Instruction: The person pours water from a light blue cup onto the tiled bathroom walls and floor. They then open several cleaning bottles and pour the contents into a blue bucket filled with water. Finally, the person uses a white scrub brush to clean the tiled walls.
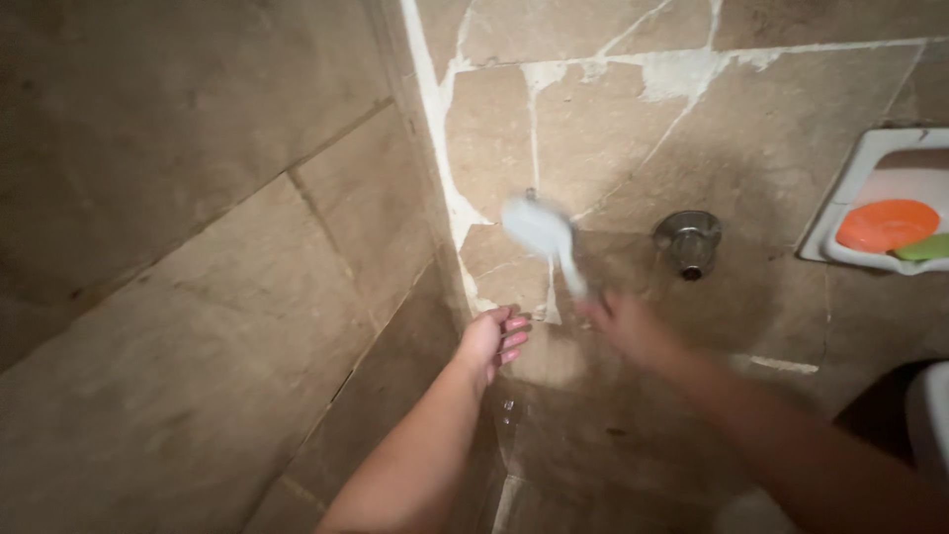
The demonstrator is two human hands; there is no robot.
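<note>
Right hand (625, 326), blurred, closed around the handle of one white brush (546, 235), its head tilted up toward eleven o'clock of the fist, close to the tiled wall (633, 129). Left hand (491, 339) empty, fingers loosely curled, just beside at nine o'clock of the right. One metal wall valve (688, 240) at two o'clock. One white soap dish (858, 178) farther out toward three, holding one orange piece (887, 224) and one green piece (926, 247).
</note>
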